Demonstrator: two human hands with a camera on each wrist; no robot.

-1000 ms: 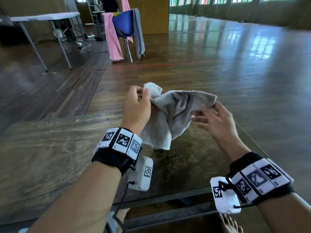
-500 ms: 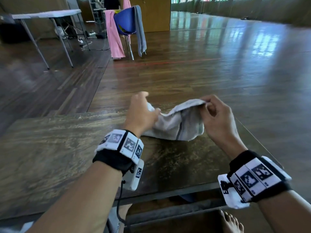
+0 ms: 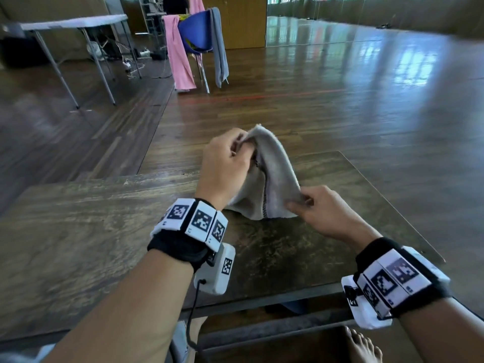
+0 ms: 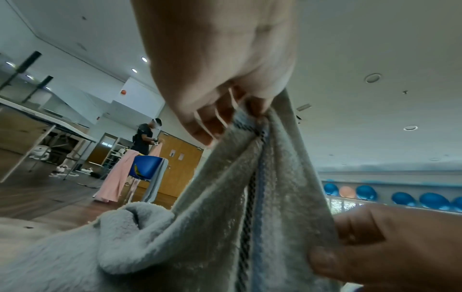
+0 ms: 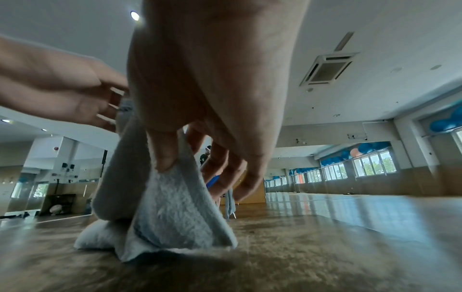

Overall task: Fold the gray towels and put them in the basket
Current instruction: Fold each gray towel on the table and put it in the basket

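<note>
A small gray towel (image 3: 272, 176) with a dark stitched stripe hangs between my two hands over the worn wooden table (image 3: 78, 231). My left hand (image 3: 230, 155) pinches its upper end, raised above the table. Lower and nearer, my right hand (image 3: 309, 203) pinches the other end close to the tabletop. In the left wrist view the towel (image 4: 262, 207) runs down from the left hand's fingers (image 4: 220, 118). The right wrist view shows the towel (image 5: 170, 201) with its lower folds resting on the table. No basket is in view.
The table's far edge (image 3: 262, 166) and right edge (image 3: 392, 205) are close to the towel. Beyond, on the wooden floor, stand a blue chair (image 3: 196, 32) draped with a pink cloth (image 3: 179, 56) and a gray cloth (image 3: 218, 45), and a folding table (image 3: 73, 22). A bare foot (image 3: 362, 347) shows below.
The left hand has lifted its end of the towel, while the right hand has come down and nearer with its end. The towel now hangs slanted rather than stretched level.
</note>
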